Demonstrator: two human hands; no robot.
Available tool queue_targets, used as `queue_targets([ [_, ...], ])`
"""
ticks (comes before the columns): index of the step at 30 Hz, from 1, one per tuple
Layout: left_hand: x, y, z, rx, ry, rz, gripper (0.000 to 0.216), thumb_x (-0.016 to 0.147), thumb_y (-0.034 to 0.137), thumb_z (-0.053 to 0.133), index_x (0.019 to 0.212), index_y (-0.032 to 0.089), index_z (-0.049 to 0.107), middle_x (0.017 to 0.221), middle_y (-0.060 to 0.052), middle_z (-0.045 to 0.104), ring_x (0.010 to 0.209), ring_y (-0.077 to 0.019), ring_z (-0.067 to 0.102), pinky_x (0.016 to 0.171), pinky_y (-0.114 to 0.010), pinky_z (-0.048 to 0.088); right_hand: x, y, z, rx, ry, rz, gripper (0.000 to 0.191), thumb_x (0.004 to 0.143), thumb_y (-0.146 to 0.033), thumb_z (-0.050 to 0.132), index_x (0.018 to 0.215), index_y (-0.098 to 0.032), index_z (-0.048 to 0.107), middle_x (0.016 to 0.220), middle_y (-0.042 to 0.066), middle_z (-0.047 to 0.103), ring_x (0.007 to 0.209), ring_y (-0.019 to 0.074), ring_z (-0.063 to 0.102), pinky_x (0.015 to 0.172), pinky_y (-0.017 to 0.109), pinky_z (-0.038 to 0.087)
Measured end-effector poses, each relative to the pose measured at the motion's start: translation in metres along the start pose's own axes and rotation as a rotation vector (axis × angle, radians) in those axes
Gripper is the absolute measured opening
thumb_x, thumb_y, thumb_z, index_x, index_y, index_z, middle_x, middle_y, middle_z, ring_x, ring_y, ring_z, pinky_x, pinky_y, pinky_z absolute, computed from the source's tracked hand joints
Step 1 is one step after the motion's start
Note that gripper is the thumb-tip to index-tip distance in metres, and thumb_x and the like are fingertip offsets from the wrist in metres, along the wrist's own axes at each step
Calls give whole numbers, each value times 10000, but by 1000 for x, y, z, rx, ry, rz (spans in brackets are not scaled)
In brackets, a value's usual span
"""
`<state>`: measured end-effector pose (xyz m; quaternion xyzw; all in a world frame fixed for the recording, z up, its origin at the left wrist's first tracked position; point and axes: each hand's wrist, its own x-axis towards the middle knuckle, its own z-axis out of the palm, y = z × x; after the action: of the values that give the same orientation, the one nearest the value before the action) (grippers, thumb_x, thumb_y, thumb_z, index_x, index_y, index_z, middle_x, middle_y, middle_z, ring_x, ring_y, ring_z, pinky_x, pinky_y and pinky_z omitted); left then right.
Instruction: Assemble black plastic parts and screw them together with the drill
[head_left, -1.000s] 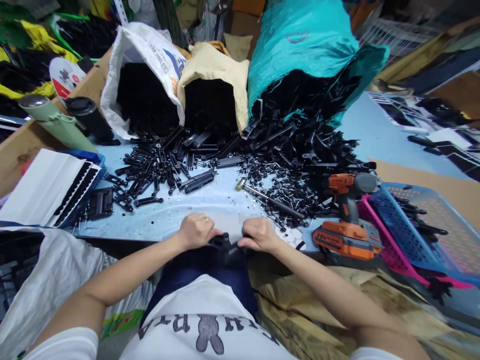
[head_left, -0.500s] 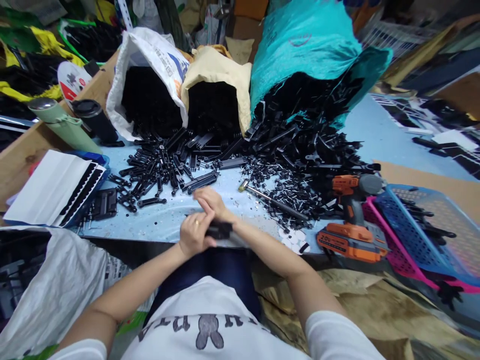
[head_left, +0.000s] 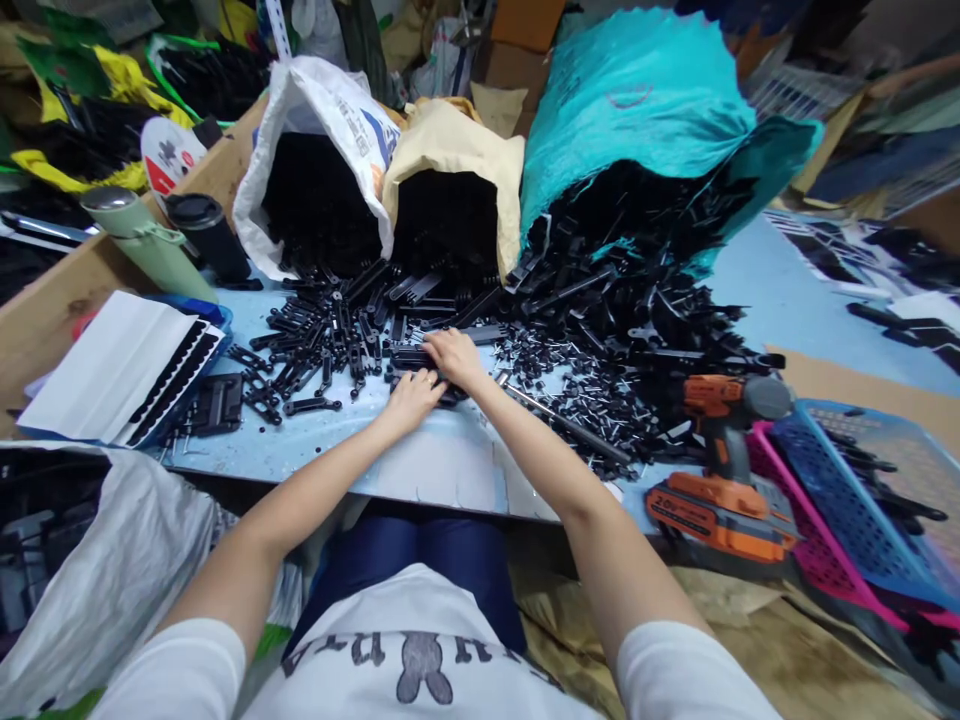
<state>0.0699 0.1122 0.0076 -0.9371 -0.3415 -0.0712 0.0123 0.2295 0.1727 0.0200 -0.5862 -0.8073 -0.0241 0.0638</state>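
Note:
Both my hands are over black plastic bars (head_left: 409,356) at the near middle of the pile. My right hand (head_left: 456,358) lies on their right end, its fingers bent over them. Just nearer and to the left, my left hand (head_left: 412,402) has its fingers curled against a dark bar, most of which is hidden beneath the hands. Beside my right wrist lies a hammer (head_left: 570,425) with a dark handle, its head partly covered by the wrist. Small black parts and metal pins (head_left: 577,375) are heaped to the right.
White (head_left: 330,100), cream (head_left: 457,150) and teal sacks (head_left: 637,110) spill black parts across the table. An orange cordless drill (head_left: 720,470) stands at right by a blue basket (head_left: 832,480). Bottles (head_left: 146,235) and a tray of white sheets (head_left: 112,370) are at left.
My hands have moved forward from the table's front edge to the bars. The dark piece that was between them is no longer distinct. The view has shifted slightly.

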Motion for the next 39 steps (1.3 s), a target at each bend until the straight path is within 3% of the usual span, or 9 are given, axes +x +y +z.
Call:
queue_targets([
  [4,21,-31,-21,-58,158,-150,421,876,330,465,1253,143,452,1164,-146,548,1079,-272,474,867,-386,370,15,38,-15,-60,-80,135,277,830,-177,475,1081,-151,590,1096,144,599,1010,276,472,796,368,361],
  [7,16,-71,-39,-62,260,-581,417,886,378,407,1172,88,494,1129,-191,558,1077,-300,487,836,-383,401,10,62,-18,-40,-105,86,327,762,-160,552,1088,-158,576,1056,122,620,999,268,496,832,380,349],
  [11,14,-128,-49,-119,7,-1061,413,807,305,503,1123,40,525,1113,-237,573,1054,-321,541,794,-388,449,5,66,-25,-5,-60,60,332,769,-227,595,1091,-151,569,1055,126,621,1020,267,507,887,399,329],
  [16,8,-149,-46,-204,-188,-1075,280,660,228,633,899,84,635,967,-205,646,948,-335,607,749,-398,482,-14,47,-40,617,123,240,406,792,-417,588,1086,-138,572,931,87,648,834,203,588,754,344,455],
  [19,-10,-138,-49,-134,-11,-1053,283,718,209,562,965,78,604,1020,-211,625,1024,-344,567,818,-449,455,-47,21,-44,864,89,183,465,790,-455,587,1138,-147,562,888,66,645,780,182,596,716,333,487],
  [24,-49,-93,-63,-263,647,-631,252,792,292,538,996,144,542,1045,-109,603,1041,-236,550,923,-385,417,-124,-28,-36,626,-110,-282,339,810,-278,596,1148,-241,598,1045,82,608,977,226,536,888,412,422],
  [27,-62,-49,-61,-518,592,-373,254,835,348,520,1018,172,537,954,-63,613,894,-181,589,808,-310,473,-153,-47,-21,378,-79,-248,253,834,-182,518,1030,-258,659,1067,94,582,1015,254,496,920,455,379],
  [32,-68,7,-39,-749,421,-337,280,894,322,439,1110,173,537,980,-73,596,814,-156,587,740,-293,494,-150,-66,3,293,155,420,707,743,-533,606,1310,-139,451,1022,199,556,924,324,519,743,447,461],
  [39,-71,29,-23,-1042,280,-441,370,919,346,389,1208,176,547,926,-46,576,490,-55,502,558,-245,490,-137,-78,-4,1380,33,497,527,905,-502,305,1362,-243,360,775,34,598,562,157,594,537,319,516],
])
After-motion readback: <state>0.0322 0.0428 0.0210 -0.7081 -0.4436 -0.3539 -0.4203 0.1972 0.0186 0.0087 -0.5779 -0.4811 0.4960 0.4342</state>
